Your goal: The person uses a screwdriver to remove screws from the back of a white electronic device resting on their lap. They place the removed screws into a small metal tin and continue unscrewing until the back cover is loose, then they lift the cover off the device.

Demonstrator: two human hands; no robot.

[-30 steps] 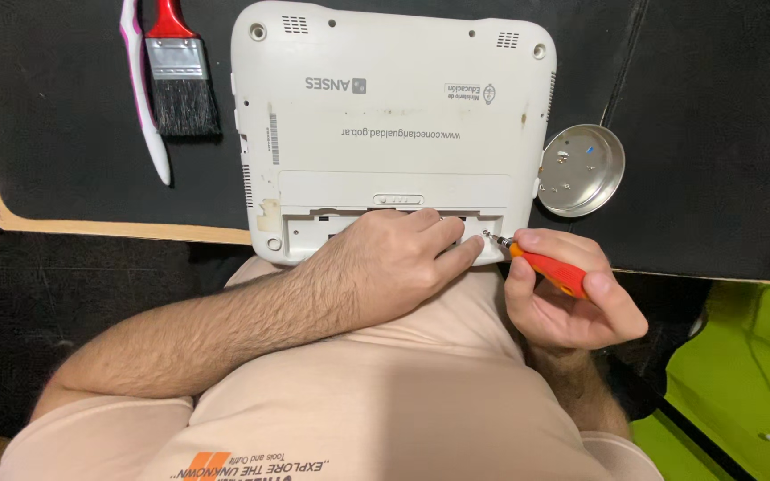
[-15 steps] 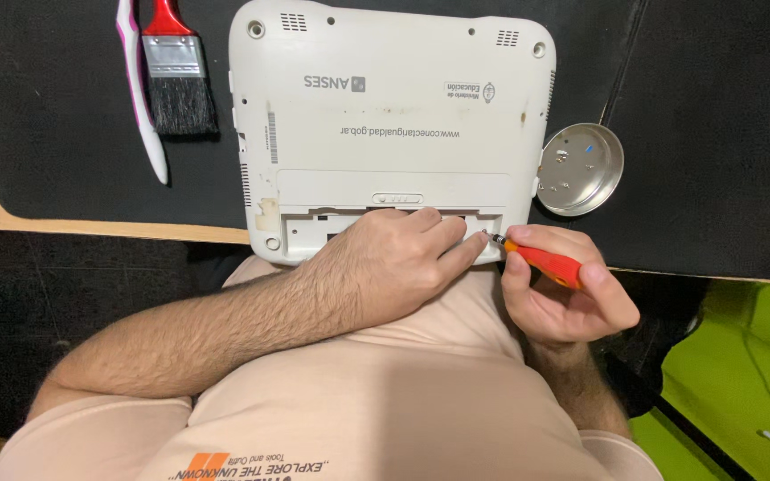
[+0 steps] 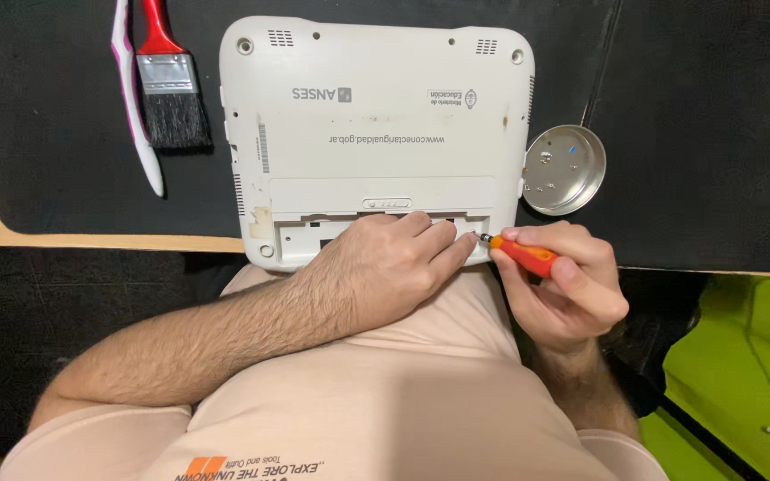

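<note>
Two hands at laptop [image 3: 376, 125] edge: left [image 3: 385, 267] flat on it, right [image 3: 563, 285] w/ orange screwdriver [image 3: 523, 254].

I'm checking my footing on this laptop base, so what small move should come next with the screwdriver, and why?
Probably keep turning the orange screwdriver in place: its tip sits at the near right corner of the white laptop, the right hand grips it, and the left hand steadies the edge beside it.

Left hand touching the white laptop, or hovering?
Touching. The head view shows the left hand lying flat on the upturned white laptop, fingers pressed into its open bay at the near edge, with no gap visible.
</note>
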